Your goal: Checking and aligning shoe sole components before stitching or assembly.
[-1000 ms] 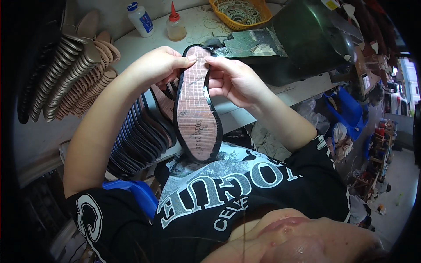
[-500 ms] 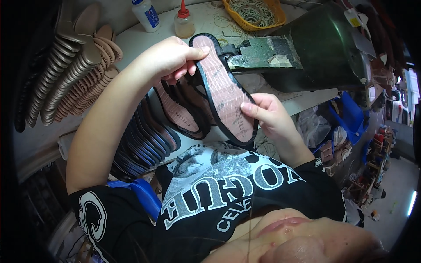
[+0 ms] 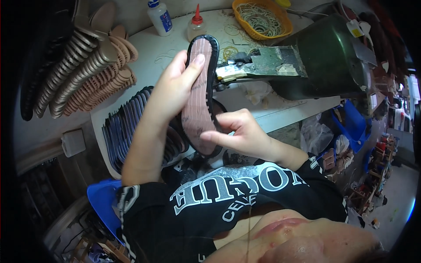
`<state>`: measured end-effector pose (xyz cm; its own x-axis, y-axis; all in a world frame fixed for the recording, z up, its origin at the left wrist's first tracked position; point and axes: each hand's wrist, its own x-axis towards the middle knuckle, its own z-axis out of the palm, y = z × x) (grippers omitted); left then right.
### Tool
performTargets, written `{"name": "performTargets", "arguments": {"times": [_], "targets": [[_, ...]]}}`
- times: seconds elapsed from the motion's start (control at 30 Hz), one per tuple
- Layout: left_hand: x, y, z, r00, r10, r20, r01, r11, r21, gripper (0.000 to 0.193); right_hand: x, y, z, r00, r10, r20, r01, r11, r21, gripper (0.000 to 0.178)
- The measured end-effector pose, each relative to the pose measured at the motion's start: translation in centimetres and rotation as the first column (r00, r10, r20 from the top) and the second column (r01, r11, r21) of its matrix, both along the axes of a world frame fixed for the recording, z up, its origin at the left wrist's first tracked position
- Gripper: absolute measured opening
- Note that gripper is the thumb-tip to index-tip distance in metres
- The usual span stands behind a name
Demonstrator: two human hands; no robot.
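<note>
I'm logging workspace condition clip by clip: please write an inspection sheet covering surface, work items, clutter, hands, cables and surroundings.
Surface: white table, thin loops lying near the back.
Work items: pink sole with black edging, held up; row of dark flat pieces to its left.
Clutter: yellow basket of pale bands, white bottle, red-tipped bottle.
Hands: left hand grips the sole's upper part, right hand its lower part.
Cables: thin white cord near the green machine.
Surroundings: brown soles stacked at left, blue bin at right.
</note>
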<state>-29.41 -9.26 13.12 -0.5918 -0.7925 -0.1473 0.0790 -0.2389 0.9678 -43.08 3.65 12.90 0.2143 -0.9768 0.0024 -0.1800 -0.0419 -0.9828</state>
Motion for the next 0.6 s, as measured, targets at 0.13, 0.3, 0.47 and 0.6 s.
{"name": "performTargets", "arguments": {"times": [0.13, 0.3, 0.47, 0.6], "targets": [[0.4, 2.9, 0.9, 0.976, 0.08, -0.2, -0.024, 0.963, 0.268, 0.026, 0.6, 0.2, -0.1, 0.977, 0.027, 0.213, -0.028, 1.0, 0.001, 0.025], [0.0, 4.6, 0.1, 0.956, -0.033, -0.292, 0.119, 0.952, 0.282, 0.026, 0.5, 0.3, 1.0, 0.961, -0.09, 0.263, 0.087, 0.996, 0.025, 0.022], [-0.8, 5.4, -0.3, 0.909, -0.156, -0.387, 0.241, 0.954, 0.18, 0.027, 0.9, 1.8, 0.6, 0.897, -0.138, 0.42, 0.122, 0.99, 0.063, 0.019], [-1.0, 6.5, 0.2, 0.938, -0.113, -0.329, 0.183, 0.965, 0.189, 0.029, 0.3, 2.6, 0.1, 0.862, -0.118, 0.493, 0.078, 0.992, 0.101, 0.025]]}}
